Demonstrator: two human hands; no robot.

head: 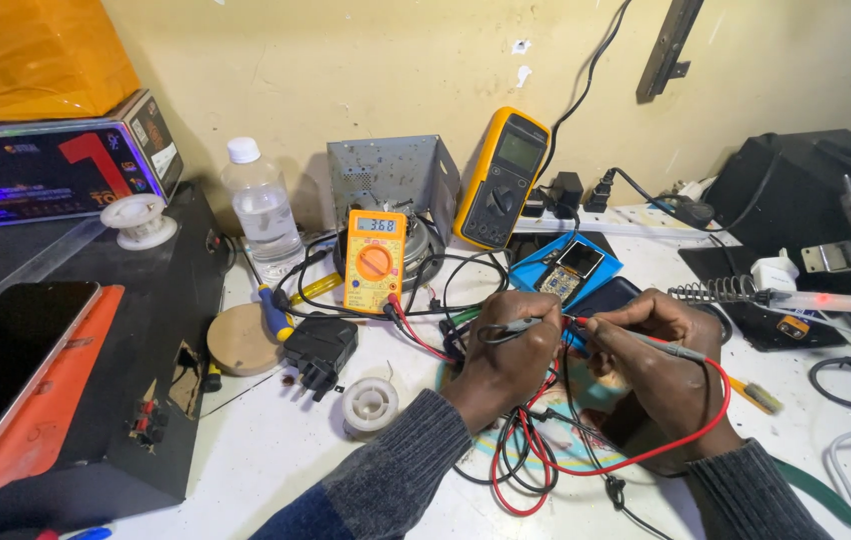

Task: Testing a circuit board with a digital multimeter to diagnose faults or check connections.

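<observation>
My left hand (pixel 508 358) grips a black test probe (pixel 508 328) whose tip points right. My right hand (pixel 658 358) holds a red-leaded probe (pixel 646 343) whose tip points left. Both tips meet between the hands over a small dark object that the fingers mostly hide. Red and black leads (pixel 526 455) loop under my wrists and run back to a small orange multimeter (pixel 375 259), which stands upright with lit digits on its display. Just beyond my hands an opened keypad phone (pixel 568 271) lies on a blue mat (pixel 536 270).
A larger yellow multimeter (pixel 501 178) leans against the wall beside a grey metal box (pixel 391 172). A water bottle (pixel 261 205), screwdriver (pixel 273 310), black plug adapter (pixel 320 350) and solder spool (pixel 370 405) sit left. A soldering iron stand (pixel 716 291) and black equipment (pixel 806 190) are right.
</observation>
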